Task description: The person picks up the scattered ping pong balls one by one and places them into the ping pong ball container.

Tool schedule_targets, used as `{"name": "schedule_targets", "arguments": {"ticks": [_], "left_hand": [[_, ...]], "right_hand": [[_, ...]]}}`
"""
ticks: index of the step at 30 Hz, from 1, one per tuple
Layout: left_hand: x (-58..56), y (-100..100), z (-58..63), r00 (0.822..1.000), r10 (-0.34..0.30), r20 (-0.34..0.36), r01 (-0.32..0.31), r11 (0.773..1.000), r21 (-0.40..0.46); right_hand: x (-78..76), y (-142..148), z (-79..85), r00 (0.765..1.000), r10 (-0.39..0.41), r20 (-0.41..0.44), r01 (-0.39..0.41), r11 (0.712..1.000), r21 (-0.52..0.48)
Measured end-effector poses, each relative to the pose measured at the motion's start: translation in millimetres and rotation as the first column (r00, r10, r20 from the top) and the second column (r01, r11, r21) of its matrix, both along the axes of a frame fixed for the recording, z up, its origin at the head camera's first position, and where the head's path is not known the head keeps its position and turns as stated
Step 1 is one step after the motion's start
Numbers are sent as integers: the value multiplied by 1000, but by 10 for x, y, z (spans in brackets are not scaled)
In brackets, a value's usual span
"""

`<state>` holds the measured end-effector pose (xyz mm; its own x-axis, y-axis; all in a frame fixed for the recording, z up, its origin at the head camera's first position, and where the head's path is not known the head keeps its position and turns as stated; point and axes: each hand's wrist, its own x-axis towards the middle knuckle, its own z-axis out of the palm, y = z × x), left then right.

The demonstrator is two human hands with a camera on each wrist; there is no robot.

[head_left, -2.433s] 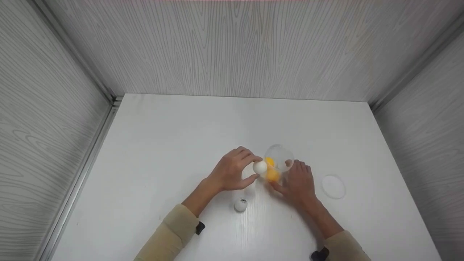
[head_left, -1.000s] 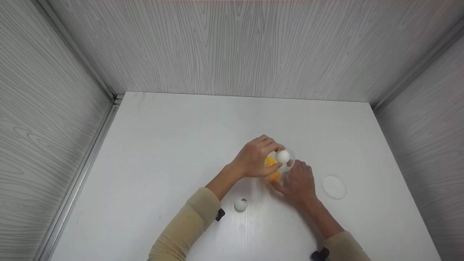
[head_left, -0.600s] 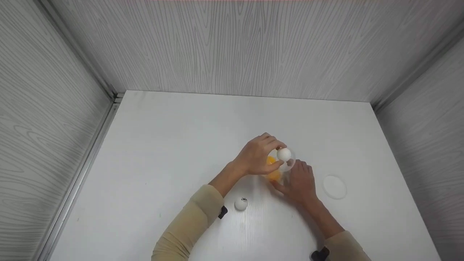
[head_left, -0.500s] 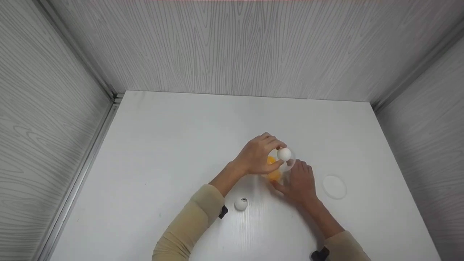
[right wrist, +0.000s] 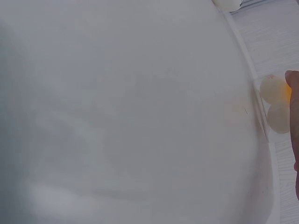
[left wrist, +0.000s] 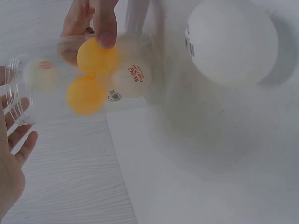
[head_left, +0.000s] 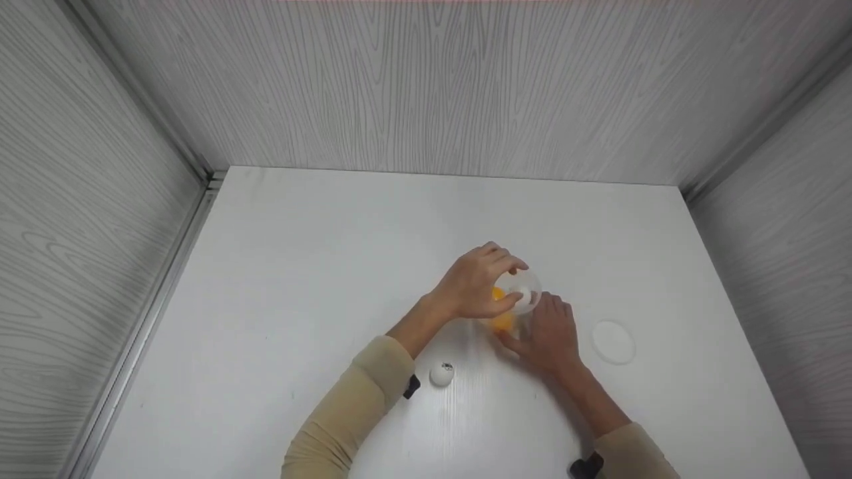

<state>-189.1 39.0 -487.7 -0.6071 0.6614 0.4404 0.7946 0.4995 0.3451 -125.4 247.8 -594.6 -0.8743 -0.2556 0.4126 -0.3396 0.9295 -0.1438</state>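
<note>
A clear plastic jar (left wrist: 58, 102) stands on the white table, holding orange table tennis balls (left wrist: 86, 96) and white ones (left wrist: 133, 79) near its bottom. My right hand (head_left: 554, 332) grips the jar's side low down, thumb and fingers around it. My left hand (head_left: 469, 286) is at the jar's mouth, finger and thumb spread apart with nothing between them. Just inside the mouth, a white table tennis ball (left wrist: 41, 75) is clear of the fingers, above the others. Another white table tennis ball (head_left: 441, 374) lies on the table in front of the jar.
A round translucent lid (head_left: 614, 342) lies flat on the table (head_left: 319, 253) to the right of my right hand. Grey wood-grain panels (head_left: 426, 86) enclose the table at the back and both sides.
My left hand brought the white table tennis ball rightward over the jar and let it go; the ball is now inside the mouth. My right hand has stayed on the jar.
</note>
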Motion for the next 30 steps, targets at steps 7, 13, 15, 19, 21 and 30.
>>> {"name": "schedule_targets", "arguments": {"ticks": [7,13,15,19,21,30], "left_hand": [[6,10,15,1000,-6,20,6,1000,-10],[12,-8,41,1000,-9,10,9,1000,-4],[13,-15,49,1000,-15,15,15,1000,-1],[36,-37,76,999,-17,30,18,1000,-13],[49,-53,86,999,-15,30,16,1000,-20],[70,-173,105,1000,-21,10,21,999,-24]], "right_hand": [[7,-25,19,996,-36,80,39,998,-39],[-2,-28,21,995,-43,88,46,998,-38],[-8,-24,17,996,-38,78,41,998,-38],[-7,-13,14,997,-30,71,33,999,-40],[-5,-9,16,997,-29,71,32,999,-38],[-10,-15,12,998,-27,52,29,999,-28]]}}
